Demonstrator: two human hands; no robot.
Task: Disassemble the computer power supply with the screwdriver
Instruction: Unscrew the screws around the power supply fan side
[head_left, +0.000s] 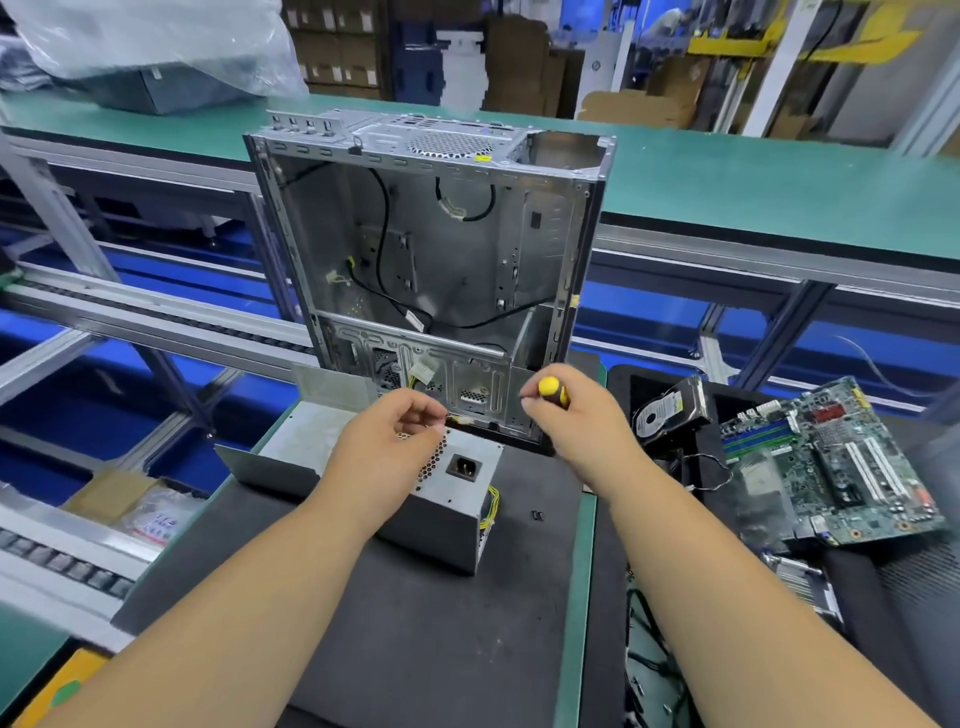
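1. Power supply (447, 499) sits on the dark mat (415, 623), just in front of the upright, gutted computer case (431, 249); its socket face with the perforated grille looks up toward you.
2. Its long axis runs from your near right to the far left, where a grey metal cover (275, 470) stands tilted beside it.
3. Yellow wires (491, 512) spill from its right end (they hang at the near corner).
4. Your left hand (387, 444) hovers over the supply's top edge, fingers curled in a pinch; what they pinch is too small to tell.
5. Your right hand (576, 421) grips the screwdriver (553, 391), yellow butt up, in front of the case's lower edge.
6. Open mat lies near you; to the right it ends at a green strip, beyond which a hard drive (667, 410) and motherboard (831, 467) crowd a tray.
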